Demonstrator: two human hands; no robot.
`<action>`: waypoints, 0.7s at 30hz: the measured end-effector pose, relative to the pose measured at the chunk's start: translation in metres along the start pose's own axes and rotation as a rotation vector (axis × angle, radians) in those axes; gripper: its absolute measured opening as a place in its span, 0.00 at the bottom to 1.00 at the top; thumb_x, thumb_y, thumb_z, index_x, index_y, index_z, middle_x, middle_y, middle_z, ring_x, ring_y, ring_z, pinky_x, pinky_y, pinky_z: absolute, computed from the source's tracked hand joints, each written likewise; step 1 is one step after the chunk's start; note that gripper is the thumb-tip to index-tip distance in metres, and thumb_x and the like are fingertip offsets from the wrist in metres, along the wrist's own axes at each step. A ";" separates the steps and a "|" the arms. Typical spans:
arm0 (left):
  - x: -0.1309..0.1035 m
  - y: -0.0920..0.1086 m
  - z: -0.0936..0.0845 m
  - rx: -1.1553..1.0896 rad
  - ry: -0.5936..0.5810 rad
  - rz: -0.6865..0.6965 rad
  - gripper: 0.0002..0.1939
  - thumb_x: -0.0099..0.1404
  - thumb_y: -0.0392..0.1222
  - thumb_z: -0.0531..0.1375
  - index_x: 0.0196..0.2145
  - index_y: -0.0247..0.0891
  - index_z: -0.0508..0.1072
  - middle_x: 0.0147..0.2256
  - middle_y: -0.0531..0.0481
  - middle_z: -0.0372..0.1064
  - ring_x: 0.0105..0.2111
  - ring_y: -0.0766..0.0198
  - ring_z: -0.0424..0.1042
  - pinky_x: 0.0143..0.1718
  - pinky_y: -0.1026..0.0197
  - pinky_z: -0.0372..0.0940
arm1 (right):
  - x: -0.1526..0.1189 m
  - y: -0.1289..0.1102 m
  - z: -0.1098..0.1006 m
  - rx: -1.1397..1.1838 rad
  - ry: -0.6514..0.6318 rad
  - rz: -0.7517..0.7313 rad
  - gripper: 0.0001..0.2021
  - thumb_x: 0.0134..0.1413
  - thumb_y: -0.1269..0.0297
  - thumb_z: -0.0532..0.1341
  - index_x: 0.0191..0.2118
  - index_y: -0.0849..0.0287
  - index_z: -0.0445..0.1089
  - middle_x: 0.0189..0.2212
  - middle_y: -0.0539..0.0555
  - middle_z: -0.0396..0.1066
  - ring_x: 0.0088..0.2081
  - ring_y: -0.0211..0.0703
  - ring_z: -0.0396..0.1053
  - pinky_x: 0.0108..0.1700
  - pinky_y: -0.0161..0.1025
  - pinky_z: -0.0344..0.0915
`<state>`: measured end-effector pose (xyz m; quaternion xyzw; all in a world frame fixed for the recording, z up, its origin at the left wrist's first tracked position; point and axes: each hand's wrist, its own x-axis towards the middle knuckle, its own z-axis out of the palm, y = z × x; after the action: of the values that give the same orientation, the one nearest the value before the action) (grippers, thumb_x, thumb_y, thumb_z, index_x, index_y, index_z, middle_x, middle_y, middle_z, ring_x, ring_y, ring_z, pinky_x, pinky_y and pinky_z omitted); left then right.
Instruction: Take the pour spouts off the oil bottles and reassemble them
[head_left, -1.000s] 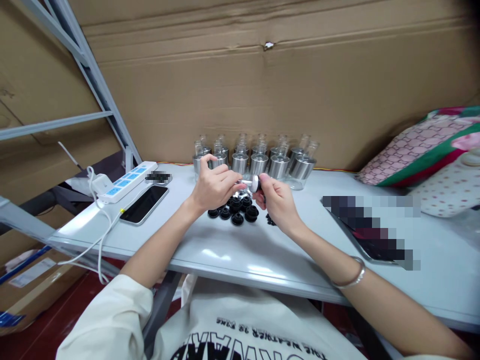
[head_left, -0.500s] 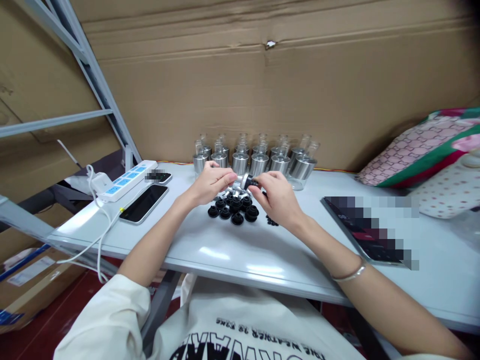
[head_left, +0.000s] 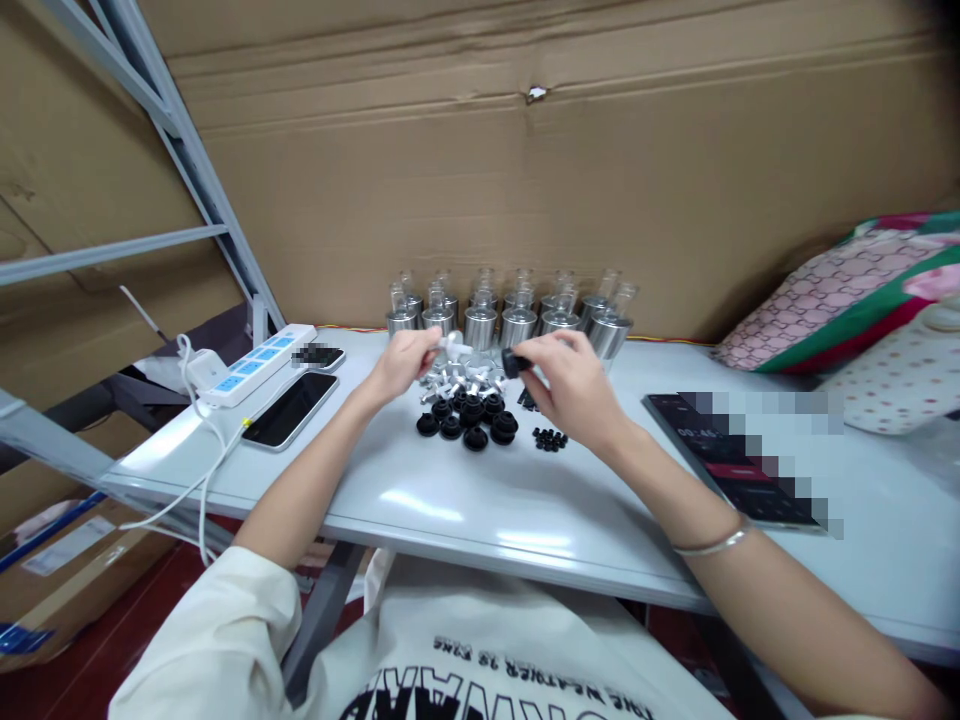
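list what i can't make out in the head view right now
All in the head view:
White part: gripped end hidden by the left hand.
Black piece: far end covered by the right hand.
Back-row bottles: lower parts blocked by the front row.
Small black pieces: too small for detail.
Device on the right: screen partly pixelated.
Shirt lettering: cut off by the bottom edge.

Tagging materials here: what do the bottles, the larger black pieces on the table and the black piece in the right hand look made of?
Bottles: see-through, glossy necks, probably glass; silver bodies with streaked highlights suggest brushed metal. Larger black pieces: perhaps semi-gloss plastic or rubber, dark with glints. Black piece in the right hand: likely similar, dark, but blurred.
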<state>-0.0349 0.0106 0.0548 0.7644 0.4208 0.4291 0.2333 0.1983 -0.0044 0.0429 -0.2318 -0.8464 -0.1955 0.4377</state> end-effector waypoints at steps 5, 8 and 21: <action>0.007 -0.023 0.002 0.290 0.199 0.018 0.23 0.70 0.54 0.44 0.23 0.39 0.60 0.21 0.53 0.61 0.25 0.65 0.62 0.31 0.61 0.56 | -0.001 0.006 -0.008 0.035 0.104 0.149 0.11 0.61 0.68 0.53 0.49 0.56 0.63 0.34 0.56 0.71 0.36 0.47 0.69 0.40 0.45 0.63; 0.005 -0.028 0.018 0.431 0.182 -0.003 0.13 0.69 0.45 0.49 0.31 0.38 0.67 0.30 0.51 0.69 0.35 0.61 0.66 0.39 0.59 0.55 | -0.002 0.004 -0.004 0.025 0.060 0.134 0.12 0.61 0.67 0.54 0.49 0.56 0.66 0.38 0.57 0.72 0.39 0.48 0.69 0.41 0.45 0.63; -0.004 -0.025 0.036 0.636 -0.031 0.028 0.06 0.65 0.42 0.58 0.39 0.39 0.70 0.44 0.49 0.71 0.47 0.57 0.63 0.45 0.54 0.50 | -0.006 0.000 0.005 0.012 0.028 0.104 0.10 0.59 0.68 0.57 0.46 0.58 0.66 0.33 0.55 0.72 0.35 0.46 0.70 0.39 0.43 0.63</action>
<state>-0.0162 0.0209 0.0165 0.8110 0.5199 0.2677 -0.0168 0.1984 -0.0030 0.0353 -0.2703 -0.8282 -0.1706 0.4603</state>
